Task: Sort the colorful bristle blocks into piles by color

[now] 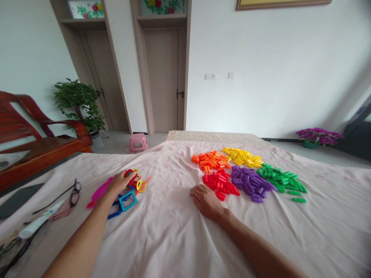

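Observation:
My left hand (118,183) is at the small heap of plastic pieces on the left, its fingers closed on a red plastic piece (132,178). Around it lie yellow pieces (140,184), a teal square frame (128,201), dark blue frames (115,210) and a magenta round piece (102,192), partly covered by my wrist. My right hand (207,200) rests palm down on the cloth, holding nothing, its fingers lying loosely beside the pile of red plastic pieces (220,183).
Piles of orange (211,160), yellow (244,156), purple (252,183) and green pieces (281,178) lie on the pink cloth (171,231). Glasses (75,193), a white tube-like object (40,220) and a dark flat object (19,200) sit at the left. Beyond stands a pink stool (138,143).

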{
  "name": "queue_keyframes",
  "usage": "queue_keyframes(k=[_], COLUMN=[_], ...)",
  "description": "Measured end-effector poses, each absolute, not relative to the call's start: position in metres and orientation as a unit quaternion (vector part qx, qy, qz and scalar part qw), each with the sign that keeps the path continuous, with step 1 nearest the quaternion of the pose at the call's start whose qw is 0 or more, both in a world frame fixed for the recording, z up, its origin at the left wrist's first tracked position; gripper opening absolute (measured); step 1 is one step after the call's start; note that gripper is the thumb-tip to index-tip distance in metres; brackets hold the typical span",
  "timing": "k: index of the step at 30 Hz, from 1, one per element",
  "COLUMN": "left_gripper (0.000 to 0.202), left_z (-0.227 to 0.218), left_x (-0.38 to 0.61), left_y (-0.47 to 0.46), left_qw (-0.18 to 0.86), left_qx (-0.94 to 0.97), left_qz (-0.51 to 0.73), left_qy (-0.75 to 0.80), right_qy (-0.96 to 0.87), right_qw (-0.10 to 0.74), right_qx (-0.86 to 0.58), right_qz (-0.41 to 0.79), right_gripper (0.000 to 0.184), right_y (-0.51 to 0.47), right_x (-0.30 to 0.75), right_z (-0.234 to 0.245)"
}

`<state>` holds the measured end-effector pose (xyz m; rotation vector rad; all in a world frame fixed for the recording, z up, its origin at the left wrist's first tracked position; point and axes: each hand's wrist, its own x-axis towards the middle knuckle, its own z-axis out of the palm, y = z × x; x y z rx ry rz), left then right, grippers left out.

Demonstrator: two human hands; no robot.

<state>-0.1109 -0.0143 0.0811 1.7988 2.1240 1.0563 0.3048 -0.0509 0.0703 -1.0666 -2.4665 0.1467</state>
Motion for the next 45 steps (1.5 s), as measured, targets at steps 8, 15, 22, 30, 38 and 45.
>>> queue_keyframes(k=[8,15,22,30,38,45], left_gripper=[0.053,0.042,0.024,0.018,0.017,0.026], left_z=[0.066,0.067,0.064,0.068,0.069,0.066], left_x=[-0.059,-0.034,-0.026,-0.025,-0.037,-0.051], left_y=[-0.026,-0.067,-0.098,-0.100,-0.094,-0.085], left_qw=[0.102,-0.021,-0.101,-0.126,-0.169,-0.213], left_qx=[0.706,0.785,0.822,0.823,0.787,0.709], left_qz=[0.329,0.287,0.292,0.274,0.236,0.202], left_qy=[0.619,0.548,0.478,0.481,0.545,0.641], right_qy=[-0.892,-0.893,-0.892,-0.895,-0.892,-0.891], right_qw=[0.228,0.226,0.226,0.224,0.181,0.204], right_qx=[-0.387,-0.386,-0.388,-0.382,-0.414,-0.404], right_qz=[0.059,0.056,0.052,0.046,0.028,0.046], right_gripper=[0.021,0.019,0.018,0.019,0.023,0.032], right_y=[-0.049,-0.047,-0.046,-0.045,-0.050,-0.036], right_x=[0.307,0.309,0.310,0.312,0.306,0.262], right_z=[0.067,0.065,0.065,0.064,0.073,0.092])
